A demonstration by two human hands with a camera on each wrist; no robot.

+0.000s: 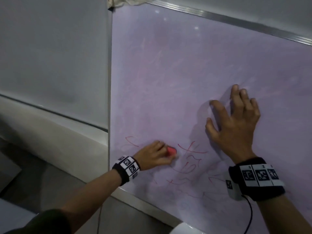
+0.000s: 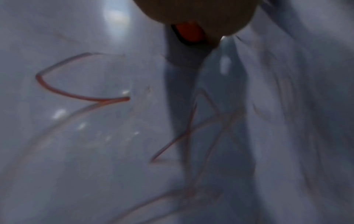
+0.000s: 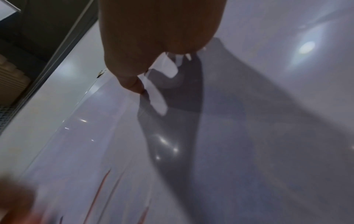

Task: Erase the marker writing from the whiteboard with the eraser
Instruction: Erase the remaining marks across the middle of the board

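Observation:
A whiteboard (image 1: 185, 73) fills the right of the head view, smeared pink, with red marker writing (image 1: 192, 159) near its lower left. My left hand (image 1: 152, 157) grips a small red eraser (image 1: 222, 151) and presses it on the board beside the strokes. In the left wrist view the eraser (image 2: 188, 32) shows orange-red under the hand, with red strokes (image 2: 76, 91) below it. My right hand (image 1: 236, 119) rests on the board with fingers spread, above and right of the writing. The right wrist view shows a fingertip (image 3: 134, 84) touching the board (image 3: 268, 136).
The board has a metal frame (image 1: 236, 19) along the top, a left edge (image 1: 109, 81) and a bottom rail (image 1: 143, 201). A second board or wall panel (image 1: 50, 56) stands to the left. A cable (image 1: 249, 215) hangs from my right wristband.

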